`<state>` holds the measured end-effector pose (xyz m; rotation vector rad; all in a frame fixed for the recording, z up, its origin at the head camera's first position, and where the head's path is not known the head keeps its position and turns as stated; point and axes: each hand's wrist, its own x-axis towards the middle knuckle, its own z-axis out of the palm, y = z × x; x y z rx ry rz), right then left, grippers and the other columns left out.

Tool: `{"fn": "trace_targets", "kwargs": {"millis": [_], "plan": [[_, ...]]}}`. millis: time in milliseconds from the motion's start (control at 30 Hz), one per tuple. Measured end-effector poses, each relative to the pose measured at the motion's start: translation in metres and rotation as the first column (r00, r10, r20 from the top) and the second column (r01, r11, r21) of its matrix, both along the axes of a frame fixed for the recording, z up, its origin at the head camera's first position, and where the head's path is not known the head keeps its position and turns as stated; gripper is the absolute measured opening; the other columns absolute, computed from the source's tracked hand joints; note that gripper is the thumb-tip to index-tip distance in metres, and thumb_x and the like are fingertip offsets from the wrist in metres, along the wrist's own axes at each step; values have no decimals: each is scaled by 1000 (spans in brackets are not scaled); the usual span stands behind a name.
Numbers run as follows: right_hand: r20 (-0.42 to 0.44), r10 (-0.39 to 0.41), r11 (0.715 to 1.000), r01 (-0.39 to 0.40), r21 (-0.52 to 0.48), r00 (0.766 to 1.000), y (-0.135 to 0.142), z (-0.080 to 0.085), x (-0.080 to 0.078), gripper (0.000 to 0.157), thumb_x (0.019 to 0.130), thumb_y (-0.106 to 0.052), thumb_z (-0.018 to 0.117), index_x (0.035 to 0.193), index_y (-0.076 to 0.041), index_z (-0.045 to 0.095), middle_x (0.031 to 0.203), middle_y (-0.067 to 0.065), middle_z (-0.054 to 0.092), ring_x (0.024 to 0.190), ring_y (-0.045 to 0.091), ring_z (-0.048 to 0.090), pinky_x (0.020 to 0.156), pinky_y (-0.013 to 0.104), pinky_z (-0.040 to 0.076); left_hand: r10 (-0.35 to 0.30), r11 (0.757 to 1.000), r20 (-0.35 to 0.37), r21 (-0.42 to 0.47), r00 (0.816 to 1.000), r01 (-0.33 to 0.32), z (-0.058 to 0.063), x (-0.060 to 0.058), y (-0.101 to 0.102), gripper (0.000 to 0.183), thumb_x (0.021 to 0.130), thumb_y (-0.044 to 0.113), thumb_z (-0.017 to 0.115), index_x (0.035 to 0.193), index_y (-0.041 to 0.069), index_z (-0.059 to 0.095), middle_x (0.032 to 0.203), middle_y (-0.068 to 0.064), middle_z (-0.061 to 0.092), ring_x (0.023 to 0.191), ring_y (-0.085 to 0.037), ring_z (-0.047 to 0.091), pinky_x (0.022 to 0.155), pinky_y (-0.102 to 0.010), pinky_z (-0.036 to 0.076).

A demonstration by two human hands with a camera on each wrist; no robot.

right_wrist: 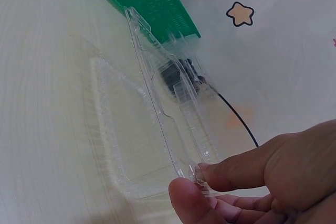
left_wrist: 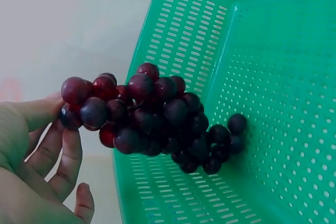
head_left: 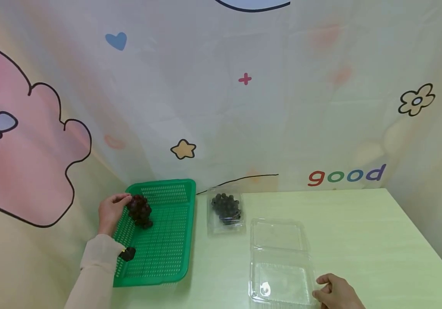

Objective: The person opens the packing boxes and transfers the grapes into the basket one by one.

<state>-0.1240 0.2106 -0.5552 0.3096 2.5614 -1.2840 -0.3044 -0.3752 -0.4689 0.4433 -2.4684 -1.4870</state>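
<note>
Between its thumb and fingers, my left hand (head_left: 110, 212) pinches one end of a bunch of dark red grapes (head_left: 139, 210). In the left wrist view the grapes (left_wrist: 157, 114) hang over the side of a green basket (left_wrist: 184, 35), and their lower end reaches inside it. My right hand (head_left: 338, 294) is at the near edge of an open, clear plastic clamshell container (head_left: 280, 255) on the table. The right wrist view shows its thumb and finger pinching a corner of that container (right_wrist: 168, 114).
The green basket (head_left: 174, 253) stands at the left of the table, with a small dark object (head_left: 128, 254) at its near left side. Another clear container (head_left: 226, 229) with dark grapes (head_left: 226, 208) inside sits at the back. A printed curtain (head_left: 221, 107) hangs behind the table (head_left: 367, 240).
</note>
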Motion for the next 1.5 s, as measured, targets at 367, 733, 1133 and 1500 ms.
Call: {"fn": "trace_targets", "kwargs": {"millis": [367,733,1133,1500], "plan": [[15,9,1000,-9,10,1000,-2,2,0,29,87,-2,76,108,12,61,71,5,58,59,20,61,65,35,51,-68,996,34,-50,997,70,-4,13,-8,40,105,30,63,128,-2,69,138,-22,61,128,-37,52,109,-54,42],[-12,35,999,-34,22,999,-4,6,1,29,88,-2,75,108,13,60,70,5,59,58,20,62,70,40,54,-146,975,85,-156,986,157,0,30,-11,37,105,28,64,127,-2,71,129,-22,67,119,-38,58,98,-51,48],[-10,39,998,-39,42,999,-5,5,2,30,87,-2,76,108,14,60,71,4,59,59,20,62,70,39,53,-164,948,153,-250,975,199,-6,42,-13,36,106,27,63,124,-3,70,129,-27,63,114,-42,58,93,-57,49],[-5,48,999,-48,18,999,-4,2,-1,29,88,-2,74,108,14,60,70,5,61,58,21,64,72,42,55,-216,916,212,-294,953,273,-9,51,-19,28,105,20,63,116,-3,74,118,-23,70,105,-40,64,87,-54,54]]}}
